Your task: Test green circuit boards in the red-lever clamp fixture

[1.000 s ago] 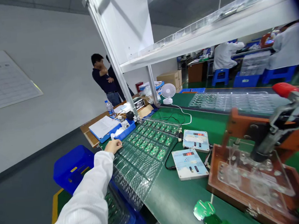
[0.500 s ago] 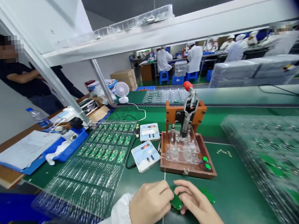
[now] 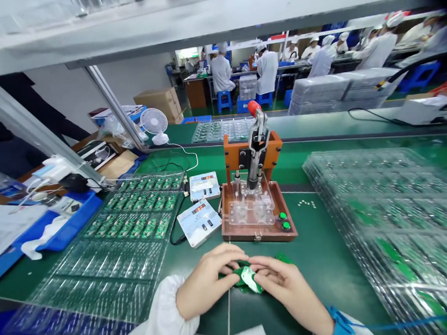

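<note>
Head view: at 6 o'clock the left hand (image 3: 209, 281) and right hand (image 3: 287, 291) close together, fingers gripping a small green circuit board (image 3: 248, 280), which looks thin, light and stiff but easily chipped, best held by its edges; a press jig (image 3: 260, 235) stands at 12 o'clock

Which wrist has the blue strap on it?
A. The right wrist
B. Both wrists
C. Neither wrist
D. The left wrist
A. The blue strap circles the wrist of the right hand, and the left hand has none showing.
</note>
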### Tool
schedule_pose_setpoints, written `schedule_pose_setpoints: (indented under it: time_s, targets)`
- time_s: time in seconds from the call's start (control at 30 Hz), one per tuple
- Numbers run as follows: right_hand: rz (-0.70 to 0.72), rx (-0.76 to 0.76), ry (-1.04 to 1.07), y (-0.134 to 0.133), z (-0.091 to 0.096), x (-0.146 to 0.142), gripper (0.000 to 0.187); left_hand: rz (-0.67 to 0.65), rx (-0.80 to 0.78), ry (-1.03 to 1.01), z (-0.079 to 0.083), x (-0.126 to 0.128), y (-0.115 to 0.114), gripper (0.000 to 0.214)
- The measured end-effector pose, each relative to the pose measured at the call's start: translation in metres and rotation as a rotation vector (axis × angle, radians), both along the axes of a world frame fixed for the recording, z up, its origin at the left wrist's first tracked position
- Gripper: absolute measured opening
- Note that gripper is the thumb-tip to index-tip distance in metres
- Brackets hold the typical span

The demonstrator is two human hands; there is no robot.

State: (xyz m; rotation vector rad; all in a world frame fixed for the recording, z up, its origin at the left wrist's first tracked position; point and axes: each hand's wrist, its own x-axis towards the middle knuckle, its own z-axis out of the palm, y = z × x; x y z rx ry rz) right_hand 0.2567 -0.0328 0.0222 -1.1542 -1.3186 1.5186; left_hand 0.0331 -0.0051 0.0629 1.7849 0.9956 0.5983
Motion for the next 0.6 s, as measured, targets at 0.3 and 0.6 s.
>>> schedule_pose_setpoints:
  time_s: [0.3, 0.6]
  targets:
    - [-0.068, 0.117, -0.183, -0.004, 0.006, 0.026, 0.036, 0.099, -0.059, -0.012, -0.010, -0.011, -0.004, 0.037]
    - [-0.297, 0.225, -0.192, 0.044, 0.041, 0.051, 0.036, 0.418, 0.111, -0.056, 0.007, -0.001, 0.057, 0.031]
